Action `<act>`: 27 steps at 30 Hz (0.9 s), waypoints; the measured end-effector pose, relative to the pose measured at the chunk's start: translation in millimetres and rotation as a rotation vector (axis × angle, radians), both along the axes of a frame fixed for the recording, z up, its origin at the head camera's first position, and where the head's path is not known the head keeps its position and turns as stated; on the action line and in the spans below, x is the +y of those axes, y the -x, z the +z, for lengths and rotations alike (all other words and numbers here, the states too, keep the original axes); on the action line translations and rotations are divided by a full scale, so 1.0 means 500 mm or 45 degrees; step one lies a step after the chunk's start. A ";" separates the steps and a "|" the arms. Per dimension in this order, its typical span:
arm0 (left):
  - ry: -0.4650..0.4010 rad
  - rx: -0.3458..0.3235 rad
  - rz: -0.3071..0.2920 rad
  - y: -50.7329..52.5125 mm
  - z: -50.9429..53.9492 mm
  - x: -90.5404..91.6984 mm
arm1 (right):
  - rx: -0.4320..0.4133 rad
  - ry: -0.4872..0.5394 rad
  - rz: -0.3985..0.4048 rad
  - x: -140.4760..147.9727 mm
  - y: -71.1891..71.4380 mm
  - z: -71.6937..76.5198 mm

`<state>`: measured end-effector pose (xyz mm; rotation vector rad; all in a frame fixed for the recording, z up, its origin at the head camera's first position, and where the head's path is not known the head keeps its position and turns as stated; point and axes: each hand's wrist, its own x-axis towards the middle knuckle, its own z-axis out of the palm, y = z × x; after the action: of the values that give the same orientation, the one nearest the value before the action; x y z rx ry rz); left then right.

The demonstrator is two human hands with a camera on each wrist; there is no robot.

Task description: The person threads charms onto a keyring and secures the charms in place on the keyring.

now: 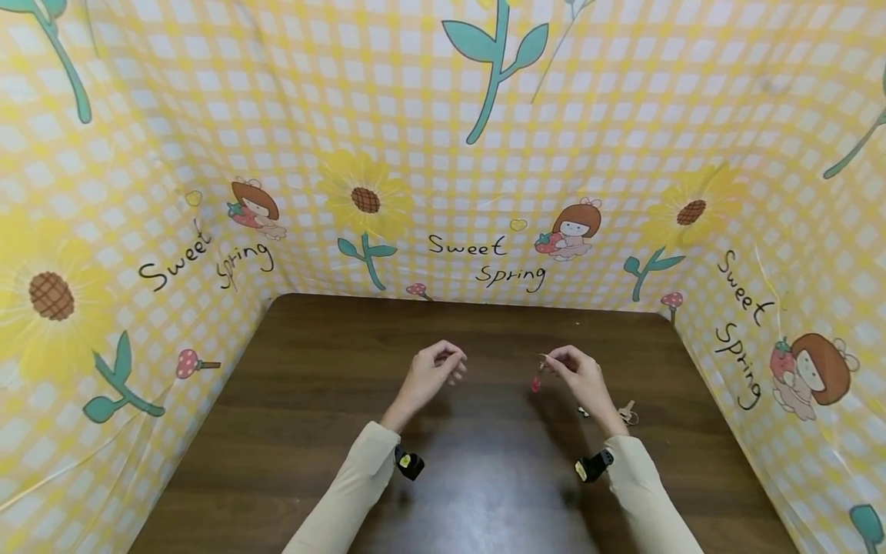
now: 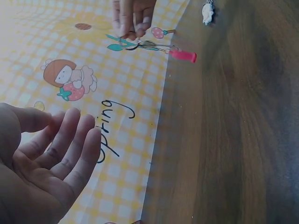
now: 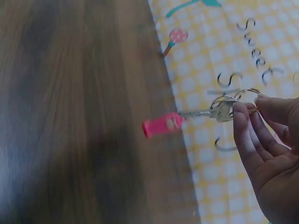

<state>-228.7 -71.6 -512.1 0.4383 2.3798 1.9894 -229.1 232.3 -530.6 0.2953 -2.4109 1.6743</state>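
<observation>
My right hand point(image 1: 580, 377) pinches a key ring point(image 3: 247, 94) between thumb and fingertips, above the table. From the ring hang a silver key point(image 3: 223, 111) and a pink bottle-shaped charm point(image 3: 161, 125); the head view shows the pink charm point(image 1: 536, 384) dangling below the fingers. My left hand point(image 1: 432, 373) hovers to the left with nothing in it, its fingers loosely bent and thumb apart from them in the left wrist view. On the table by my right wrist lie another key on a ring point(image 1: 628, 414) and a small white figure charm point(image 2: 208, 14), partly hidden in the head view.
The dark brown wooden table point(image 1: 332, 385) is enclosed at the back and sides by a yellow checked cloth point(image 1: 443, 192) printed with flowers and lettering. A small black camera sits on each wrist, the left camera point(image 1: 409, 463) and the right camera point(image 1: 594, 466).
</observation>
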 end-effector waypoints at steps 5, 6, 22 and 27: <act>-0.006 -0.028 -0.010 -0.003 -0.007 -0.006 | -0.030 -0.048 -0.042 0.038 0.003 -0.024; -0.005 -0.030 -0.014 -0.003 -0.008 -0.007 | -0.035 -0.054 -0.051 0.045 0.004 -0.027; -0.019 -0.076 -0.021 -0.008 -0.012 -0.022 | -0.161 0.020 -0.281 0.133 -0.003 -0.066; -0.013 -0.066 -0.001 -0.004 -0.015 -0.030 | -0.184 0.039 -0.303 0.154 -0.004 -0.081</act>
<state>-226.8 -86.5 -519.5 0.3829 2.3397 1.9883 -226.9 309.1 -571.1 -0.1173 -2.4043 1.6738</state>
